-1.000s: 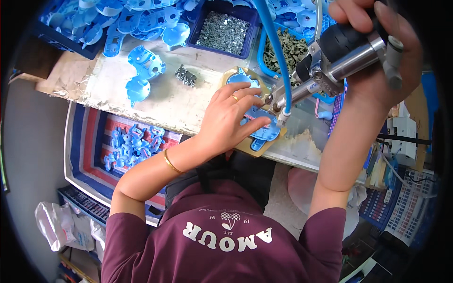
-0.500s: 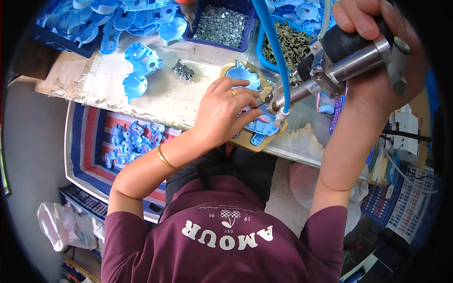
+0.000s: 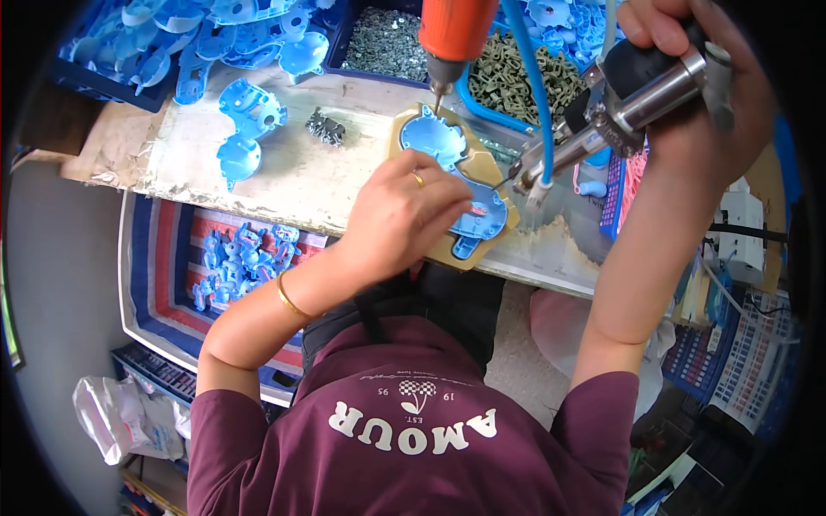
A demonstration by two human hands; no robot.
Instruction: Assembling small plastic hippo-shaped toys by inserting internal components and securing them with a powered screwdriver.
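My right hand (image 3: 718, 112) is wrapped round an air tool (image 3: 641, 107) with a silver barrel and black body. Its thin tip points down-left at a blue plastic shell part (image 3: 482, 215) with a small pink piece on it. That part lies in a tan fixture (image 3: 508, 185) on the bench. Over the same fixture my left hand (image 3: 404, 211) is closed, fingers bent together; what they hold, if anything, is hidden. Beyond it sits a round blue shell half (image 3: 433, 138) in the fixture. An orange power screwdriver (image 3: 452, 30) hangs with its bit at that half's far rim.
A dark blue bin of screws (image 3: 335, 67) and a light blue tray of olive-grey clips (image 3: 525, 82) stand at the back. Blue shells (image 3: 241, 129) and a small metal pile (image 3: 325, 126) lie left. A cloth-lined tray (image 3: 142, 284) of assembled pieces is below. A blue hose (image 3: 538, 95) crosses the work.
The orange screwdriver has come right and nearer, over the round half. My left fingers have drawn back and closed together. The air tool's tip has shifted slightly right and up, off the blue part.
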